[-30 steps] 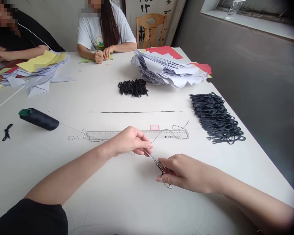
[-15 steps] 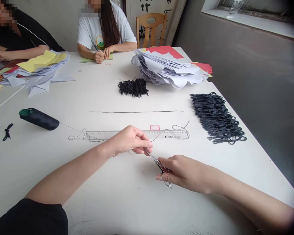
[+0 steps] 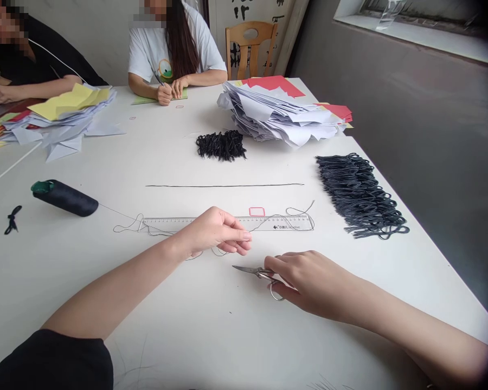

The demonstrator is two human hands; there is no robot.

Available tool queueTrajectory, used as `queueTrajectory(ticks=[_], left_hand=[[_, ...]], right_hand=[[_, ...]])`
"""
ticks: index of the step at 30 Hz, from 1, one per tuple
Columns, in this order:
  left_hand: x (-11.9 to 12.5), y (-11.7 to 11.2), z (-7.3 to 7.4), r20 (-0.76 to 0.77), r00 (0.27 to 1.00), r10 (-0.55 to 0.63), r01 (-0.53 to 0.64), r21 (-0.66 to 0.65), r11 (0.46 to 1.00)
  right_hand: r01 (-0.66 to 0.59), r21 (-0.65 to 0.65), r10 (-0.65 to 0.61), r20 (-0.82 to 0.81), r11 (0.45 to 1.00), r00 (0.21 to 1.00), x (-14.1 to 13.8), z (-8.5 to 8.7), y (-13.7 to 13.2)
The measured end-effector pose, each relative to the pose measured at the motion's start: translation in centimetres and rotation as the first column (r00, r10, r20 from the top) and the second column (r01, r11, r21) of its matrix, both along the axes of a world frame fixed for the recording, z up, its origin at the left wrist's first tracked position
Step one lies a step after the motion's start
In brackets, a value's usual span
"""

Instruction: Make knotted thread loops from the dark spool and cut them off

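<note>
Fingers of the left hand pinch thread while the right hand grips scissors.

The scissors and ruler are partly hidden, the ruler's scale too small to read.

Free room: the near part of the table, between the forearms. The scissors jut from the right hand into the gap near the left hand. Loose thread crosses the flat ruler. The spool obstructs the left side, the looped cords the right; the paper pile rises higher, farther back.
</note>
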State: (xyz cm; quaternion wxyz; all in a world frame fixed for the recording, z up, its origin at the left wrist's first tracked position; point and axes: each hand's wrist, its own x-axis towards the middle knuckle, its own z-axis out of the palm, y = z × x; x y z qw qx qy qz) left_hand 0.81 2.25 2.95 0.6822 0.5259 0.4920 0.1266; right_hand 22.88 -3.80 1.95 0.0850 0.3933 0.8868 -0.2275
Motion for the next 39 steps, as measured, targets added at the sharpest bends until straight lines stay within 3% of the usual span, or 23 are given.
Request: queueTrajectory(ticks=[5, 8, 13, 20, 25, 34, 39], left_hand=[[-0.1, 0.1, -0.3, 0.067, 0.998, 0.014, -0.013, -0.021, 1.000], [-0.1, 0.1, -0.4, 0.103, 0.994, 0.030, -0.025, -0.049, 0.998], [0.1, 0.0, -0.4, 0.119, 0.992, 0.036, -0.025, -0.098, 0.995], [0.4, -0.6, -0.7, 0.038, 0.996, -0.085, 0.089, -0.106, 0.990], [0.8, -1.0, -1.3, 0.043, 0.989, -0.138, 0.143, -0.137, 0.980], [1.2, -1.1, -1.8, 0.094, 0.993, -0.071, 0.090, -0.214, 0.973], [1.2, -0.9, -1.8, 0.087, 0.996, -0.017, 0.037, -0.238, 0.971]], right_hand=[[-0.083, 0.311, 0.078, 0.028, 0.947, 0.997, 0.3, -1.5, -0.5], [-0.151, 0.418, 0.150, 0.034, 0.896, 0.988, 0.4, -2.0, -0.8], [-0.185, 0.501, 0.241, -0.048, 0.845, 0.969, 0.2, -1.6, -1.0], [0.061, 0.618, 0.256, -0.411, 0.784, 0.875, -0.3, -0.8, -0.1], [0.005, 0.705, 0.333, -0.342, 0.710, 0.879, -0.4, -1.6, 0.1], [-0.026, 0.724, 0.320, -0.272, 0.689, 0.907, -0.5, -2.4, 0.4], [-0.050, 0.797, 0.327, -0.189, 0.602, 0.926, -0.4, -2.3, 0.4]])
